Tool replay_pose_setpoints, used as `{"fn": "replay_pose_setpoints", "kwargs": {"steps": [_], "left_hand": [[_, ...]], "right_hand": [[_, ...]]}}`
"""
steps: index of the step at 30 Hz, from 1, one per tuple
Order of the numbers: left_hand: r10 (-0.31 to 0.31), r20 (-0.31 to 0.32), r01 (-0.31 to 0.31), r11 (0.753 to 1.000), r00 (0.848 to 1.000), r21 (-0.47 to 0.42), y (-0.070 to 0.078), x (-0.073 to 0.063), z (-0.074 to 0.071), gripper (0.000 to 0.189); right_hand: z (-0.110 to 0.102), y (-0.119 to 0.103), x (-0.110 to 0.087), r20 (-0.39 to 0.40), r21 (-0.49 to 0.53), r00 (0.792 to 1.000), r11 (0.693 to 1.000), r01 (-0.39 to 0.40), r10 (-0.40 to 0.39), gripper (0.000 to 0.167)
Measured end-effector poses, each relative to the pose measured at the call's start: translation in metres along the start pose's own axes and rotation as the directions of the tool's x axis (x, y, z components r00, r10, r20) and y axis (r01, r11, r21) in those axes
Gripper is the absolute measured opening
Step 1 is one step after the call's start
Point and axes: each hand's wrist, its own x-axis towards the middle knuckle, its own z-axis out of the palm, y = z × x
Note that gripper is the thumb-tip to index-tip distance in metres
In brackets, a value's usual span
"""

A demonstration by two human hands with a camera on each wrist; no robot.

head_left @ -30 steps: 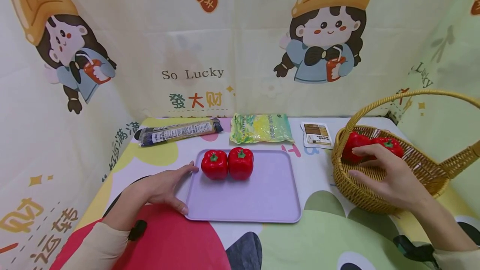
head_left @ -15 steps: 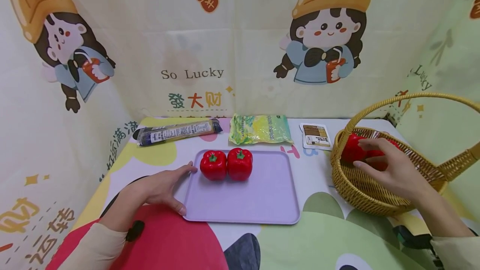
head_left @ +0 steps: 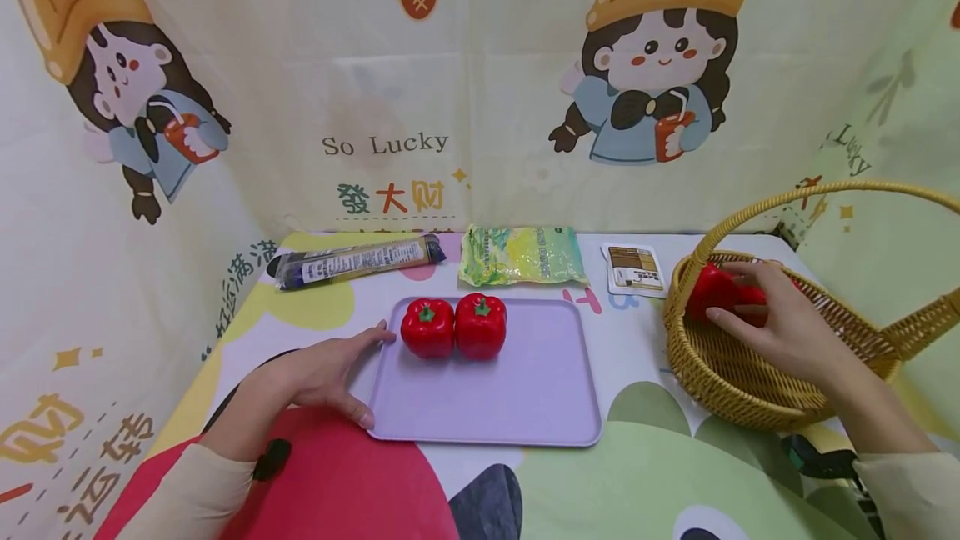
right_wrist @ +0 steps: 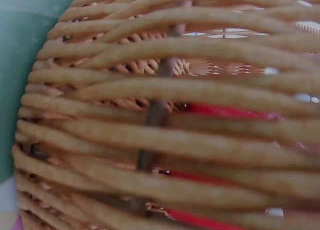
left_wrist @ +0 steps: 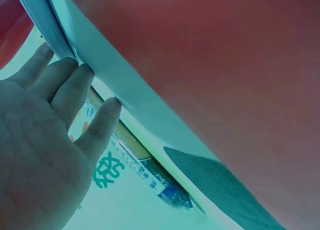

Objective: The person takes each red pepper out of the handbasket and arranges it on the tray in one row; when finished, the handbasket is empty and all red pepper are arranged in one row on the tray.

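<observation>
Two red bell peppers with green stems, a left one (head_left: 427,329) and a right one (head_left: 481,327), stand side by side on the lilac tray (head_left: 540,390). My left hand (head_left: 326,377) touches the tray's left edge with thumb and fingers spread; the left wrist view shows its fingers (left_wrist: 75,92) nearly straight. Inside the wicker basket (head_left: 705,373) my right hand (head_left: 787,327) has its thumb and fingers around a red bell pepper (head_left: 750,297), which the hand partly covers. More red (head_left: 705,294) shows at the basket's left wall. The right wrist view is filled by basket weave (right_wrist: 150,135).
Along the back lie a long dark-ended packet (head_left: 360,261), a green-yellow bag (head_left: 523,257) and a small white-brown sachet (head_left: 633,269). The basket's tall handle (head_left: 825,187) arches over the right hand. A printed curtain (head_left: 480,90) stands behind the table.
My right hand has reached a little deeper into the basket and its fingers have closed in around a pepper. The left hand and the tray stay in place.
</observation>
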Motion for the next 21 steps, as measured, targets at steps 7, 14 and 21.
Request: {"fn": "replay_pose_setpoints", "kwargs": {"steps": [7, 14, 21], "left_hand": [[-0.005, 0.003, 0.005, 1.000, 1.000, -0.009, 0.0000, -0.0003, 0.0000, 0.116], [0.005, -0.001, -0.005, 1.000, 1.000, 0.002, -0.0020, -0.0010, 0.0007, 0.117], [0.028, -0.008, -0.028, 1.000, 1.000, 0.002, -0.0005, -0.0008, 0.0005, 0.115]], "right_hand": [[0.0002, 0.0020, 0.0047, 0.047, -0.051, 0.998, 0.998, -0.035, 0.038, 0.074], [0.0006, -0.0006, 0.0083, 0.081, -0.078, 0.995, 0.995, -0.058, 0.065, 0.075], [0.0020, 0.0005, 0.0052, 0.050, -0.107, 0.999, 0.994, -0.005, 0.011, 0.074]]}}
